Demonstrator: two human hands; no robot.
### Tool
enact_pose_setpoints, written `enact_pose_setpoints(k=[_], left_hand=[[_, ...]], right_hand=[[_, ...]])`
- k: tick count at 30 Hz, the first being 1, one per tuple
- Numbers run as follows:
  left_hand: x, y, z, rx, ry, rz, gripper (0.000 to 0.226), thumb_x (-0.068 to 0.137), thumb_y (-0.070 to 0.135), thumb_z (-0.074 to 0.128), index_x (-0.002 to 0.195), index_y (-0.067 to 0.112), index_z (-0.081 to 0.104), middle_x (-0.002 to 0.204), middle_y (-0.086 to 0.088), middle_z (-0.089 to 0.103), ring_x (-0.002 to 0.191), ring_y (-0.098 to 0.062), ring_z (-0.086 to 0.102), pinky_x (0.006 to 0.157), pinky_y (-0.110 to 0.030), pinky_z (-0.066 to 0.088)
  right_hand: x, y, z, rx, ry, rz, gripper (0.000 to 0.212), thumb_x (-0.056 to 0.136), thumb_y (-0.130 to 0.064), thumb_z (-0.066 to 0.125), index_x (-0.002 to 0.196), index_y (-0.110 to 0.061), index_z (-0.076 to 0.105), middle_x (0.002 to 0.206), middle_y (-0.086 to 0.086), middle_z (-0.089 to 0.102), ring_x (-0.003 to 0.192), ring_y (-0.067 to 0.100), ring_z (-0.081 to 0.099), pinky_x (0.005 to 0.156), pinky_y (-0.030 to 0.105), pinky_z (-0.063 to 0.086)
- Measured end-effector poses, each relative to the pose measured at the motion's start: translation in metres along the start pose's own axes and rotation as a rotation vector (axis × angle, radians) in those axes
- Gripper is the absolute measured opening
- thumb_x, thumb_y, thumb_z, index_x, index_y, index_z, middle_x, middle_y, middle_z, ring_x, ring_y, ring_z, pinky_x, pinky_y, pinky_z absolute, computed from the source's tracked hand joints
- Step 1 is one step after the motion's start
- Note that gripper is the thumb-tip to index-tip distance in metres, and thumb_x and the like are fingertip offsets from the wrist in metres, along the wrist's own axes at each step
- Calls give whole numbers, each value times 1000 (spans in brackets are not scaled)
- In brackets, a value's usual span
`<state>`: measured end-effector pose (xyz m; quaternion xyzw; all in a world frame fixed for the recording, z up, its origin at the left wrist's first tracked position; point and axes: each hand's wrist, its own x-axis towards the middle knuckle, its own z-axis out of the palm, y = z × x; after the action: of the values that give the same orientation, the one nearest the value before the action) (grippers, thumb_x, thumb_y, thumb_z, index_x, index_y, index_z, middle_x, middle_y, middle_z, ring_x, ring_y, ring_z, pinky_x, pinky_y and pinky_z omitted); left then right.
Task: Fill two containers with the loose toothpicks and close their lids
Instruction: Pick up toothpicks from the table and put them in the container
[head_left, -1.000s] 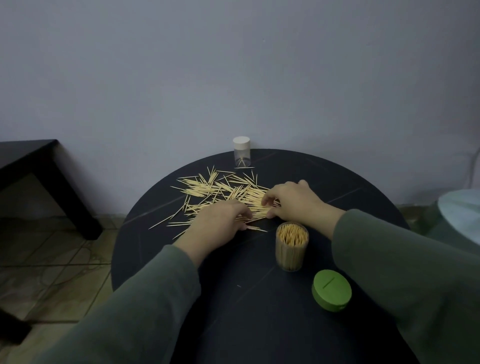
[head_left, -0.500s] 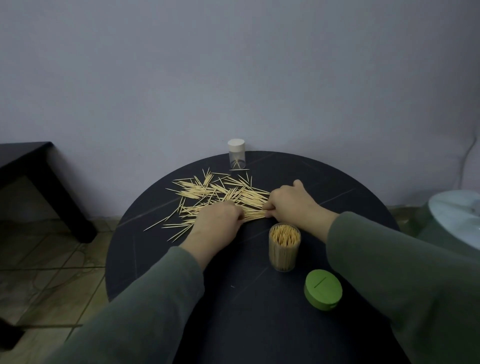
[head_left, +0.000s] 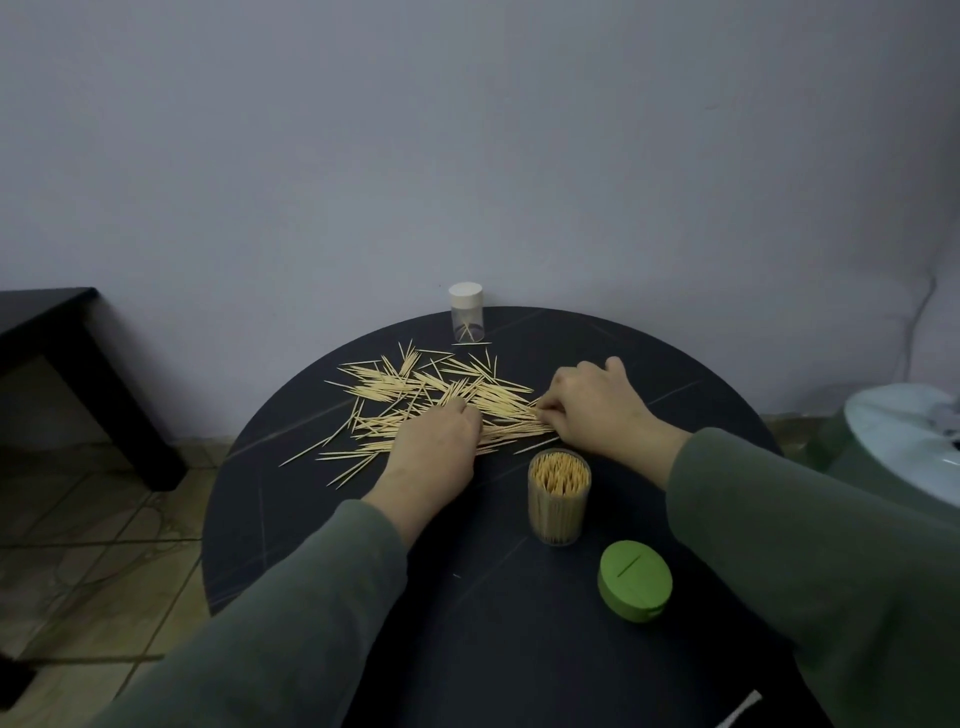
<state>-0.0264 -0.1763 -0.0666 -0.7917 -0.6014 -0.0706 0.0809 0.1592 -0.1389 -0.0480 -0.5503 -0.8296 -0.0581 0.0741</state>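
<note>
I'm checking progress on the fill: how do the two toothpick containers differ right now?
The near container is open and packed with upright toothpicks; the far container wears its white cap and holds only a few. The near container's green lid lies beside it. Both are clear, upright cylinders.

Both hands sit closer together than a second ago: left hand (head_left: 434, 447) and right hand (head_left: 597, 410) now squeeze the near edge of the toothpicks (head_left: 441, 395) into a tighter bundle between them. Stray sticks beside the left wrist gathered in.
</note>
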Motion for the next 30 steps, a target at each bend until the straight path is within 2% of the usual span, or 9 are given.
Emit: enact_pose_setpoints(k=[3,8,13,15,17,19,23,26,30], left_hand=[[-1,2,1,-35,9,-42,23,96,20,48,118,17,52,117,0,52,105,-20,55,79,-35,51],[-4,4,-3,-146,63,-98,23,99,30,43,116,20,55,114,2,52,103,-18,54,82,-36,51],[-7,7,-11,-298,87,-158,19,98,33,46,108,23,58,100,8,52,94,-15,56,80,-33,50],[-9,10,-16,-422,100,-198,13,97,32,49,103,25,58,97,9,53,90,-13,55,79,-33,50],[-11,14,-21,-590,128,-202,9,96,30,51,98,24,58,94,9,57,84,-11,55,75,-32,48],[-14,19,-27,-763,148,-154,6,97,28,52,95,24,57,89,9,57,75,-6,50,68,-28,43],[-24,29,-40,-1025,147,-34,7,96,24,54,91,28,56,84,11,55,66,-1,47,61,-17,37],[-31,37,-46,-1184,129,20,7,96,21,54,92,27,58,85,7,56,75,-8,51,68,-27,45],[-37,42,-47,-1251,86,85,10,93,30,54,97,23,60,87,1,58,82,-19,55,76,-41,49]], right_hand=[[-3,1,-4,15,-1,-1,27,96,-39,52,118,-32,67,119,-7,61,108,14,54,101,43,30],[-8,4,-15,98,6,62,27,97,-39,52,117,-30,68,116,-9,62,107,13,55,103,43,28],[-16,9,-32,282,-21,146,30,95,-40,54,120,-29,66,115,-10,63,110,14,52,104,42,28],[-19,10,-37,420,-15,170,30,92,-42,58,118,-29,68,101,-17,64,102,9,53,101,40,36],[-23,11,-42,628,29,186,30,89,-39,63,115,-26,70,83,-22,59,85,0,55,84,26,46],[-31,9,-48,796,77,192,29,88,-34,66,114,-23,69,85,-21,60,81,-5,54,69,13,41],[-47,3,-56,1082,137,193,28,88,-31,65,114,-20,69,96,-18,64,94,-6,55,75,12,41],[-55,-4,-59,1186,154,160,21,87,-27,66,108,-24,71,92,-23,66,90,-12,59,72,7,44],[-64,-11,-54,1259,143,104,21,86,-23,66,107,-23,70,103,-13,71,102,-3,63,81,11,49]])
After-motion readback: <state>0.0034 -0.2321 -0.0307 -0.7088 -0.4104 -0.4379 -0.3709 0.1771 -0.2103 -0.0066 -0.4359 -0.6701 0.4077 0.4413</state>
